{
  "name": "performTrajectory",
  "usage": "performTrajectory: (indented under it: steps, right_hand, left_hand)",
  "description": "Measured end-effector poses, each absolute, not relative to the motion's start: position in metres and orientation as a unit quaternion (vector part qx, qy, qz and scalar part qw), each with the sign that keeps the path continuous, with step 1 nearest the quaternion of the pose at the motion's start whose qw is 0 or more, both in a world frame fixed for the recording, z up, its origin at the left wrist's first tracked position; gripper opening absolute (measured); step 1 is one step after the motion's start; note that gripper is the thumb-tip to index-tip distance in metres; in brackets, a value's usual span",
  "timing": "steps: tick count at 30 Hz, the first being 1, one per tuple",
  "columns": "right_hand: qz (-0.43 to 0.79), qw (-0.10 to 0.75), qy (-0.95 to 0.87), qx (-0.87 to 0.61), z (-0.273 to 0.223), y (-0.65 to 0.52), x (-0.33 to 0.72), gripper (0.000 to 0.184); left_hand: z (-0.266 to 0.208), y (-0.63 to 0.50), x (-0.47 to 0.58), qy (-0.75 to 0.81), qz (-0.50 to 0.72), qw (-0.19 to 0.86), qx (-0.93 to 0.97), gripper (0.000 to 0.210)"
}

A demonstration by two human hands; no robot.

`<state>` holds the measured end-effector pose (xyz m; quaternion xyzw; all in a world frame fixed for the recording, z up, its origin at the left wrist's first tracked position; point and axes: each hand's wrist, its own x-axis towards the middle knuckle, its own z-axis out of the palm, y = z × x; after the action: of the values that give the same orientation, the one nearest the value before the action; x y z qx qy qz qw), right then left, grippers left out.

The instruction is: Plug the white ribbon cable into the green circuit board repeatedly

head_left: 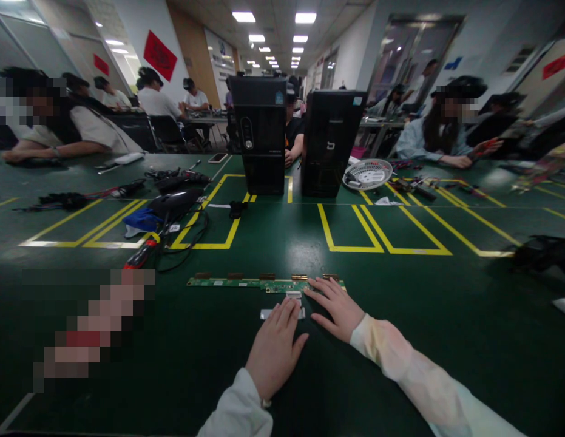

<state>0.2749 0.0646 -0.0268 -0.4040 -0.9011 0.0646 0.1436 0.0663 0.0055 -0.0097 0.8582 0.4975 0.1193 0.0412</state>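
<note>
A long, narrow green circuit board (236,283) lies on the green table in front of me, with copper-coloured tabs along its far edge. My left hand (275,346) reaches in from below, its fingers stretched out together and the thumb apart. Its fingertips rest over a flat whitish strip (266,314) by the board's near edge, hiding part of it. A small white piece (293,295) shows just beyond those fingertips. My right hand (339,308) lies over the board's right end, fingers spread and fingertips touching it. Neither hand is wrapped around anything.
Two black computer towers (264,136) stand upright ahead. A white basket (371,175) with small parts sits right of them. Cables and a dark tool with a red-and-black part (141,255) lie left, beside a pixelated area. Yellow tape marks the table; other people sit around.
</note>
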Motion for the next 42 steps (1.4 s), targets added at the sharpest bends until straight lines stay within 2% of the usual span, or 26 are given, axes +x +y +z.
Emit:
performTrajectory:
  steps: [10,21,26,33,42]
  right_hand:
    - [0.063,0.138,-0.904,-0.4,-0.025,0.064,0.276,0.054]
    - [0.06,0.148,-0.898,-0.41,-0.024,0.063,0.273,0.05]
    - [0.064,0.133,-0.899,-0.412,-0.023,0.064,0.274,0.051]
    - [0.061,0.134,-0.899,-0.413,-0.025,0.063,0.274,0.051]
    - [0.057,0.127,-0.901,-0.412,-0.021,0.063,0.275,0.051]
  left_hand:
    - [-0.004,0.012,0.055,0.471,0.111,0.055,0.873,0.047]
    - [0.003,0.009,0.055,0.469,0.167,0.034,0.866,0.046]
    - [0.01,-0.005,0.019,0.529,0.166,0.011,0.832,0.048]
    - [-0.017,-0.027,-0.063,0.65,0.163,-0.007,0.742,0.052]
    - [-0.028,-0.014,-0.079,0.663,0.152,-0.043,0.732,0.052]
